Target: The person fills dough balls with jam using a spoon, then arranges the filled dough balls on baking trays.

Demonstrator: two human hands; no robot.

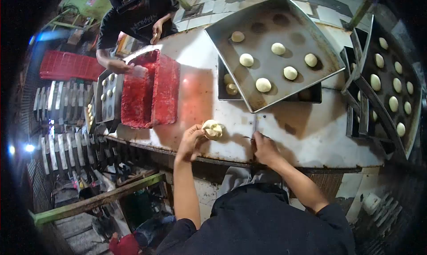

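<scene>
White and worn, the metal worktable (307,130) fills the middle of the view, with dark clutter and racks below its near edge. On it, close to that near edge, lies a dough piece (213,129): pale cream, lumpy, folded on itself rather than smooth like the round balls elsewhere. The left hand (191,141) curls around the dough piece from the near side, fingers bent against it, gripping it. The right hand (264,148) rests on the table just to the right of the dough piece, apart from it, fingers drawn in; whether it pinches anything I cannot tell.

Beyond the dough piece, a large tilted baking tray (271,77) carries six rounded dough balls (263,84) and overlaps a darker tray beneath it. Between the dough piece and that tray, bare tabletop lies open. Left of the dough piece stands a red crate (153,90), and past the crate a small tray of balls (108,97). Far right of the dough piece, a rack tray (391,95) holds two rows of balls, its outer edge cut off by the dark rim of the view.

Another person (133,15) leans at the far end by the red crate, one hand at its rim; what that hand holds is blurred.
</scene>
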